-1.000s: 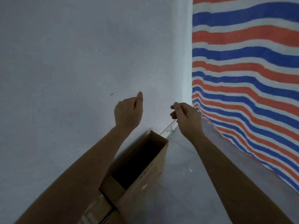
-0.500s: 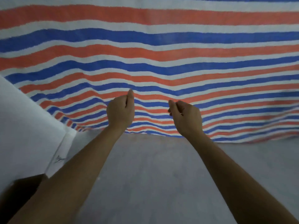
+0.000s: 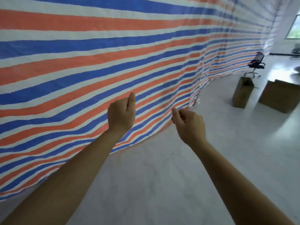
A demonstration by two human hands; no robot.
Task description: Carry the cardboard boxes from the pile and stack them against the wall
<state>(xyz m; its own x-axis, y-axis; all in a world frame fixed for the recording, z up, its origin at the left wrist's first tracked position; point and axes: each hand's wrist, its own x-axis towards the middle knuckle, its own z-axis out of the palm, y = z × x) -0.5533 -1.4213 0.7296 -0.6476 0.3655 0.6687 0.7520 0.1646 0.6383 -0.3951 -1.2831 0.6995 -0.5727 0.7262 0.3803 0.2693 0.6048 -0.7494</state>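
Reaching out mid-frame, both bare forearms end in empty hands held apart from each other. The left hand (image 3: 121,114) is curled into a fist with the thumb lying straight up along it; the right hand (image 3: 189,125) has its fingers curled inward around nothing. Behind them a red, white and blue striped tarp (image 3: 81,54) fills the left and upper frame, its hem meeting the pale floor (image 3: 154,184). At the right edge, well apart from the hands, a narrow cardboard box (image 3: 242,93) stands upright beside a wider cardboard box (image 3: 280,98). Above them sits an office chair (image 3: 256,62).
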